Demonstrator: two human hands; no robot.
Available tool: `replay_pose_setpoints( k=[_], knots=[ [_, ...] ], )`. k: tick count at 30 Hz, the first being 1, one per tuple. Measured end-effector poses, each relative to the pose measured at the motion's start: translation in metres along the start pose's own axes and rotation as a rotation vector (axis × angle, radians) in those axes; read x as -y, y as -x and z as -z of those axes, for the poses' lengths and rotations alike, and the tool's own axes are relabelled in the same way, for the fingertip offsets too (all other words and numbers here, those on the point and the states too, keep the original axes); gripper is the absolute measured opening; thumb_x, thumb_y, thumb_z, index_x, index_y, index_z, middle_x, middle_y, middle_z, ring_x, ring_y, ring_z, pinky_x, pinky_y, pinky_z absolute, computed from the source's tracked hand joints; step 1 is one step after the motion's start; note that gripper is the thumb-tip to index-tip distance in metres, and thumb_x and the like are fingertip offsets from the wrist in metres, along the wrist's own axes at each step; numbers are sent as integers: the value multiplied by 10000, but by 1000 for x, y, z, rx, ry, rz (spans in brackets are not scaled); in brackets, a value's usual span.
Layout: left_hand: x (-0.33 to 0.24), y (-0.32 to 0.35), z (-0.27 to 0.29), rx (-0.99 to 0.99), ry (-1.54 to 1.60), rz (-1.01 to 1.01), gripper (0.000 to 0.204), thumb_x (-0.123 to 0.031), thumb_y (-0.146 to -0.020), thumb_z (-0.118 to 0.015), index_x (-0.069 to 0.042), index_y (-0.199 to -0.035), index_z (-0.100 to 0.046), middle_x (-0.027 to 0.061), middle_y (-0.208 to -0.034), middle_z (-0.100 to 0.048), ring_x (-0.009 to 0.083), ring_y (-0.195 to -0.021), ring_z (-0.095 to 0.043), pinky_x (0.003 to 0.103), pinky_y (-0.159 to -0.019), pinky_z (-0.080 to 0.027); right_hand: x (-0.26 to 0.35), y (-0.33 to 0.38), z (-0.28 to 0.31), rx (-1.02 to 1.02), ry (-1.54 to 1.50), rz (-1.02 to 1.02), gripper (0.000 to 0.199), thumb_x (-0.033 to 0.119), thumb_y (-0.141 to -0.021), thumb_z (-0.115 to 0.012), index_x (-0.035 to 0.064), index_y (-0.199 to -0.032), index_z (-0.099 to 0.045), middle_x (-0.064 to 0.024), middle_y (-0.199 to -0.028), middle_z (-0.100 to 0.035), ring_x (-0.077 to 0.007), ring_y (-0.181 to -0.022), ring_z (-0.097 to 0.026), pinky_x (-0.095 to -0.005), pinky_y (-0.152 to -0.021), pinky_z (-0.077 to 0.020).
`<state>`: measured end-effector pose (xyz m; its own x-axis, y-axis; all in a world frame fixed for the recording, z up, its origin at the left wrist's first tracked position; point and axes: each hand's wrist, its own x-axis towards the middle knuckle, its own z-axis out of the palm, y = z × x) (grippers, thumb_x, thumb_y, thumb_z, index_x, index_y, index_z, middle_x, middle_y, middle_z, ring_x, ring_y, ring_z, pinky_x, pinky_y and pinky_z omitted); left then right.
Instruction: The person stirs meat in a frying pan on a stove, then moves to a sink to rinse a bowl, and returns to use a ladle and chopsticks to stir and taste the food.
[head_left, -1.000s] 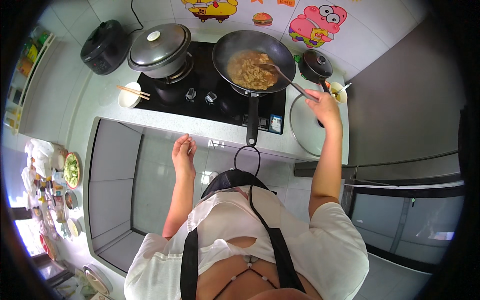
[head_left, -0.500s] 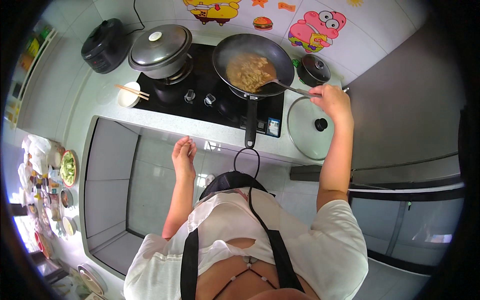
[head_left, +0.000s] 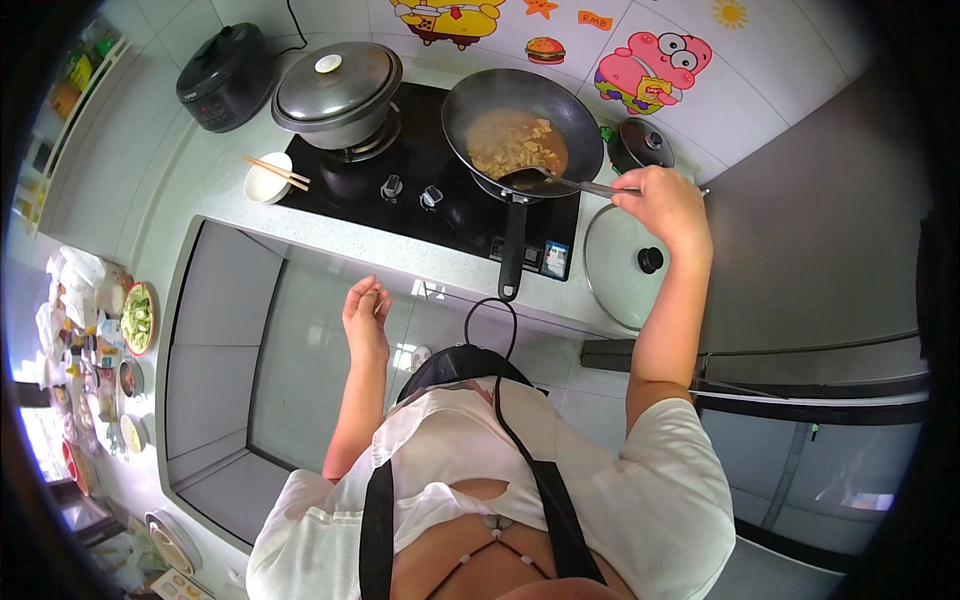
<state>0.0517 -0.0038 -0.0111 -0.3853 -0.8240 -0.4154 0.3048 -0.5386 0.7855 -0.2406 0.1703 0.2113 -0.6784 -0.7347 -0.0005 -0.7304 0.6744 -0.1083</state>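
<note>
Hanging loose low in the frame's middle, the left hand (head_left: 366, 312) holds nothing, fingers lightly curled. Farther up right, the right hand (head_left: 668, 203) is clamped on a spatula (head_left: 560, 181) dipping into the wok (head_left: 522, 130): stirring seems underway, and the next sweep wants steady wrist control. Its blade sits partly buried in food.

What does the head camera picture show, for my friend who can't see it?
A person at a kitchen stove stirs yellowish food in a black wok with a metal spatula held in the right hand. The left hand hangs empty below the counter edge. A lidded pot sits beside the wok.
</note>
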Motion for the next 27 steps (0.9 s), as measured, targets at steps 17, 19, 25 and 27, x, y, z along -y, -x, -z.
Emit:
replay_pose_setpoints(
  k=[17,19,25,27],
  knots=[
    [-7,0,5,-25,-16,3,167,-56,-828,-474,-48,-984,-533,29,-898,-551,115,-800,-533,235,-718,-462,-59,-45,-125,34,-977,-379,290,257,-852,-501,91,-1077,-576,-9,-624,-562,-60,-452,-460,-196,-417,-357],
    [-6,-2,7,-23,-28,-1,167,-59,-826,-478,-50,-983,-534,28,-899,-551,115,-803,-534,234,-720,-462,-61,-41,-131,-18,-887,-324,308,242,-799,-578,88,-1065,-592,-7,-664,-577,-70,-492,-458,-209,-463,-377],
    [-5,-5,0,14,-31,12,168,-58,-822,-485,-52,-981,-537,28,-899,-552,116,-800,-536,231,-720,-462,-79,-23,-133,-164,-775,-350,348,212,-739,-645,76,-1057,-600,-25,-694,-592,-85,-525,-461,-239,-529,-417],
    [-4,-5,-1,13,-35,15,164,-57,-821,-486,-53,-976,-539,27,-892,-552,115,-794,-537,229,-718,-462,-83,-11,-125,-142,-668,-332,346,215,-744,-636,75,-1058,-598,-50,-726,-609,-108,-571,-506,-250,-573,-431]
  ],
)
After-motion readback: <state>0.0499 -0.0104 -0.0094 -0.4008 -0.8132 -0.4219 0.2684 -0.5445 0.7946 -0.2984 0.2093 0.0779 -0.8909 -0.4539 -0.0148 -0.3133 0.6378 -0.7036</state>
